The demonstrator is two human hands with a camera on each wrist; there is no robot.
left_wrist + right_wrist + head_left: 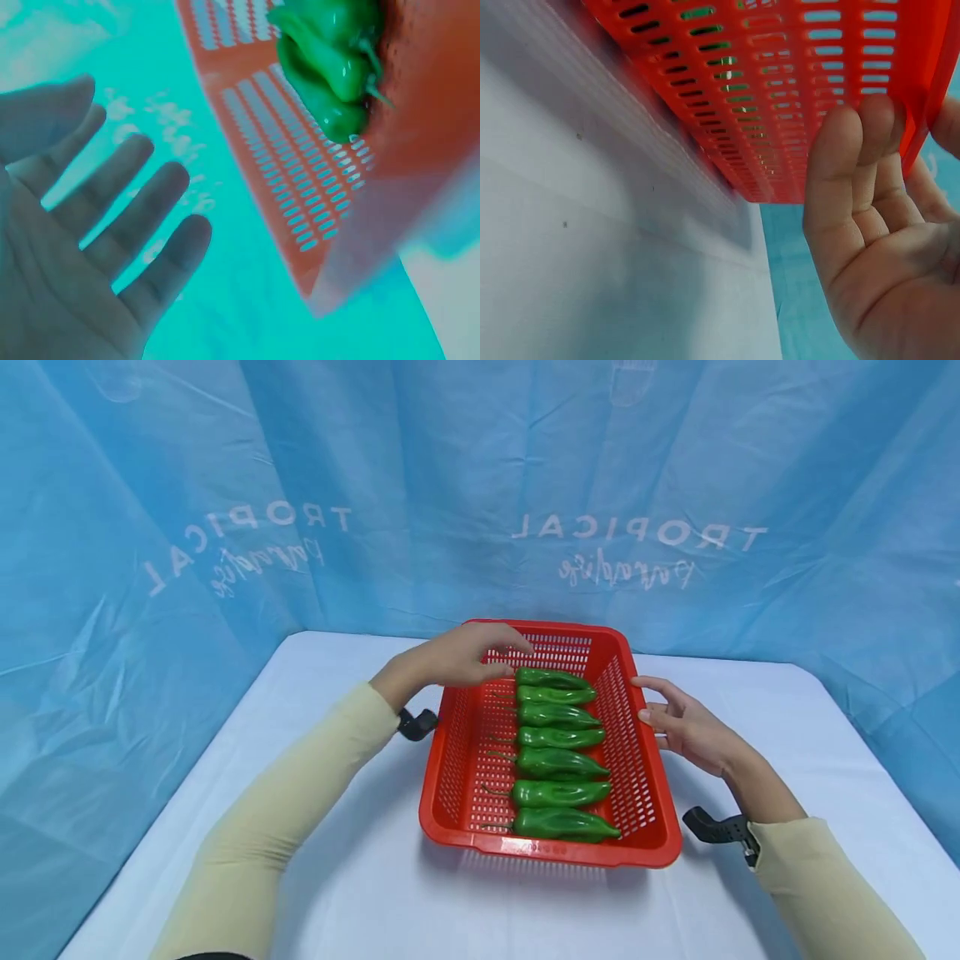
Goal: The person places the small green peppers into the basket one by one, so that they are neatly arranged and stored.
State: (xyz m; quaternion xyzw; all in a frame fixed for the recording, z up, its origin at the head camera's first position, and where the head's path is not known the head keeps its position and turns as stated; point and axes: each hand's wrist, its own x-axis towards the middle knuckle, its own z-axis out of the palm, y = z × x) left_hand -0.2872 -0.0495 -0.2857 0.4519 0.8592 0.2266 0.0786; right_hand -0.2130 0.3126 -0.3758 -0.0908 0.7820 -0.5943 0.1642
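Observation:
A red plastic basket (656, 793) with slotted walls sits on the white table. Inside it, several long green peppers (558, 762) lie side by side in a column, stems to the left. Over the basket's far left corner hovers my left hand (474, 653), near the farthest pepper. Its fingers are extended and apart in the left wrist view, with nothing in them. My right hand (686, 727) holds the basket's right rim. In the right wrist view its fingers (836, 150) bend up against the outer wall under the rim, and the thumb is at the edge.
White cloth (360, 877) covers the table around the basket. Behind and to the sides hangs a blue printed curtain (450, 485), close to the table's far edge. Each wrist wears a black camera strap (723, 828).

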